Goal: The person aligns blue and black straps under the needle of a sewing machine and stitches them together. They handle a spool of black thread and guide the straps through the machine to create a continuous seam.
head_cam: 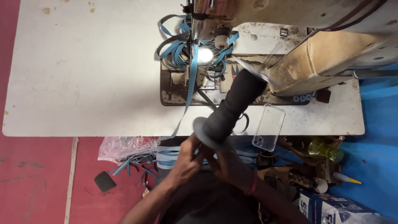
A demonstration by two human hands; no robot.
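Both hands' grip closed on dark thread cone [232,110], left hand [186,159], right hand [226,164], pink bag [124,147] holding blue straps

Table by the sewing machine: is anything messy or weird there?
Yes. Blue straps lie in a loose tangle under the sewing machine. A clear phone case hangs over the table edge. The machine's paint looks worn and stained.

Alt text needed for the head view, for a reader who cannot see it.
Both hands, left hand and right hand, grip the flanged base of a large dark thread cone at the near edge of a white sewing table. Behind it, blue strap feeds under an industrial sewing machine.
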